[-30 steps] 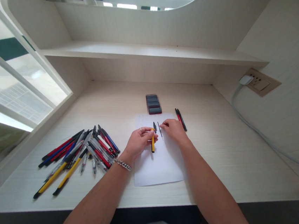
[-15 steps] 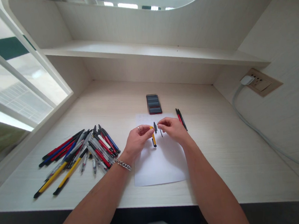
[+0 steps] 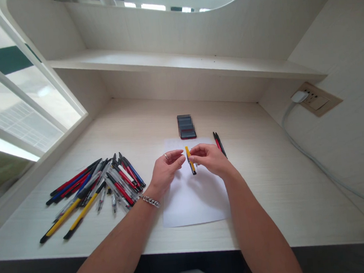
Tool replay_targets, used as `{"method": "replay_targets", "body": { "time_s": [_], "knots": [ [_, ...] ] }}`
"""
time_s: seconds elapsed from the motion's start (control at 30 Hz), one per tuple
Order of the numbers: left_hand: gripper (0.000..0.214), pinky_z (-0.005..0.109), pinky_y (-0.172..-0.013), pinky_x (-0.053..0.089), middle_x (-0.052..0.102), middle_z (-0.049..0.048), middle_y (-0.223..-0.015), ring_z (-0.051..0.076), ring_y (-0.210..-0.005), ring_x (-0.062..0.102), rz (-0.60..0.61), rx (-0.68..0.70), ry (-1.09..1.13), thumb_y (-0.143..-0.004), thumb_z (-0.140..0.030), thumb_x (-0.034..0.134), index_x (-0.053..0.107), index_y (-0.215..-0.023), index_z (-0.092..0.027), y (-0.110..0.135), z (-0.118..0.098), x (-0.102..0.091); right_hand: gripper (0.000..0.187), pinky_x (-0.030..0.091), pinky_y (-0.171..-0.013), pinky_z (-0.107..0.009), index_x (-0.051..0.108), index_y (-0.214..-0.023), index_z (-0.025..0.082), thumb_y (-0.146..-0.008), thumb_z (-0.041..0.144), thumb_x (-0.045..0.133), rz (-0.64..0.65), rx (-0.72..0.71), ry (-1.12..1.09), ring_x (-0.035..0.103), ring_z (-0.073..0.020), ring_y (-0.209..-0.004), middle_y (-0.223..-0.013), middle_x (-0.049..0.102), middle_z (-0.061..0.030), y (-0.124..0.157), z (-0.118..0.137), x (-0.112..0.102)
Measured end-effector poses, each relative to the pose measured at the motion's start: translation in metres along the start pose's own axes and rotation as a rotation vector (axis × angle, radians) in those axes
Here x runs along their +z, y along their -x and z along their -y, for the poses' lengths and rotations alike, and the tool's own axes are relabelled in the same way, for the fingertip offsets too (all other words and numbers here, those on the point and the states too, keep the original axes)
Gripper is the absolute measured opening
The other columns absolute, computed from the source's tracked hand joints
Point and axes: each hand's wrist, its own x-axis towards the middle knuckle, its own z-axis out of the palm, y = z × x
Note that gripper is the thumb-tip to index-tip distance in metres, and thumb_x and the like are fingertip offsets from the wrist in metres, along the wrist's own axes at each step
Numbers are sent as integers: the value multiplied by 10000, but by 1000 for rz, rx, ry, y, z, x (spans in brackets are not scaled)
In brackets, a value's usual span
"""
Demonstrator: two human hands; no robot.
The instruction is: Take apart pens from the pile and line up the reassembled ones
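Observation:
A yellow pen barrel with a black end (image 3: 191,163) tilts over a white sheet of paper (image 3: 192,208). The thumb and fingers of my right hand (image 3: 209,156) pinch it from the right. Just below those fingertips a thin dark piece shows; whether it is also held, I cannot tell. On the other side, my left hand (image 3: 169,167) hovers over the paper's left edge, thumb and index finger apart with a gap between them. It wears a ring and a chain bracelet (image 3: 150,200), and nothing shows in its fingers.
Many pens in red, blue, black, clear and yellow lie heaped (image 3: 93,183) on the left of the desk. A phone (image 3: 186,127) rests beyond the paper. Two pens (image 3: 219,143) lie right of it. A charger cable (image 3: 313,158) hangs from the wall socket (image 3: 320,98).
The yellow barrel has passed from my left hand to my right, which earlier pinched a thin refill. My left fingers have come apart from it. The small black part on the paper no longer shows.

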Motion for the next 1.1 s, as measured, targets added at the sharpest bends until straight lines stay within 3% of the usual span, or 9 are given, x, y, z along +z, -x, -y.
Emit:
{"method": "replay_targets", "body": {
  "time_s": [0.13, 0.27, 0.4, 0.67, 0.87, 1.1],
  "knots": [
    [361, 227, -622, 441, 688, 55, -802, 124, -713, 591, -21, -7, -101, -675, -396, 774, 710, -933, -151, -1, 2, 0, 257, 519, -655, -317, 678, -870, 161, -688, 336, 728, -277, 153, 28, 658, -199, -745, -817, 708, -83, -7, -16, -20],
    [326, 225, -590, 421, 676, 53, -783, 109, -653, 559, -20, 0, -129, -697, -396, 753, 704, -898, -144, -3, 6, -1, 186, 500, -679, -328, 708, -819, 172, -687, 304, 699, -410, 237, 278, 659, -202, -727, -822, 716, -91, -14, -35, -33],
    [319, 226, -570, 407, 672, 56, -763, 110, -632, 548, -13, 9, -122, -682, -388, 761, 705, -873, -139, -3, 7, -1, 118, 464, -680, -315, 729, -772, 189, -698, 265, 677, -412, 230, 489, 654, -206, -732, -804, 726, -94, -16, -41, -32],
    [307, 223, -547, 397, 663, 50, -745, 101, -606, 536, -2, 5, -101, -691, -382, 757, 691, -859, -134, -4, 7, -1, 121, 424, -691, -314, 746, -777, 209, -733, 254, 643, -384, 177, 675, 649, -225, -775, -830, 735, -97, -16, -42, -25],
    [334, 192, -473, 361, 626, 21, -678, 73, -528, 509, -10, -45, -39, -717, -399, 744, 654, -892, -128, -2, 3, 1, 169, 427, -735, -342, 745, -859, 212, -768, 289, 625, -413, 212, 673, 642, -248, -838, -892, 724, -109, -15, -39, -32],
    [408, 157, -364, 239, 598, 18, -605, 59, -436, 479, -35, -98, 105, -810, -514, 616, 616, -942, -128, -5, 1, -2, 178, 421, -743, -350, 748, -849, 217, -788, 300, 602, -446, 229, 669, 637, -257, -845, -886, 720, -115, -12, -35, -43]
  ]
}}
